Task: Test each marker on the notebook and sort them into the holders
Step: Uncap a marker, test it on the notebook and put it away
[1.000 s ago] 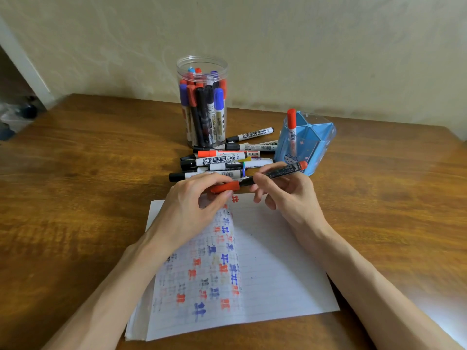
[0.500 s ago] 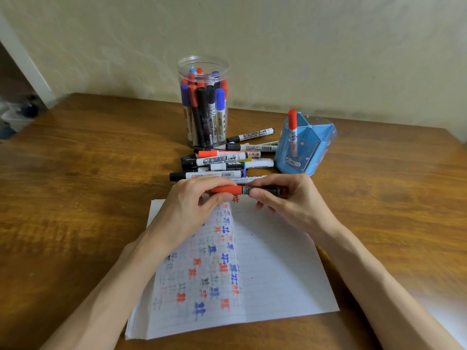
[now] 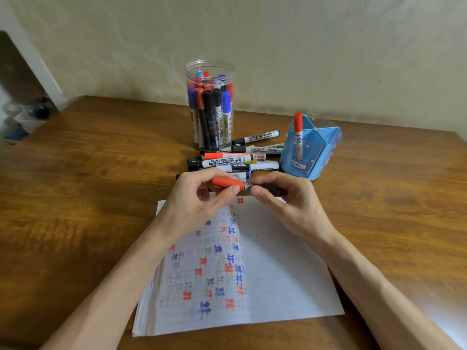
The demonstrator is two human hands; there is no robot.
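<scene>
Red-capped marker (image 3: 242,185) — left hand (image 3: 194,205) pinching cap, right hand (image 3: 285,200) gripping barrel — held level above the notebook (image 3: 278,279).

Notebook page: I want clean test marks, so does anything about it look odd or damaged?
On the notebook, the left page bulges up along the middle fold instead of lying flat, and several of its red, blue and black marks look faint or blurred. I see no tear or spill.
</scene>
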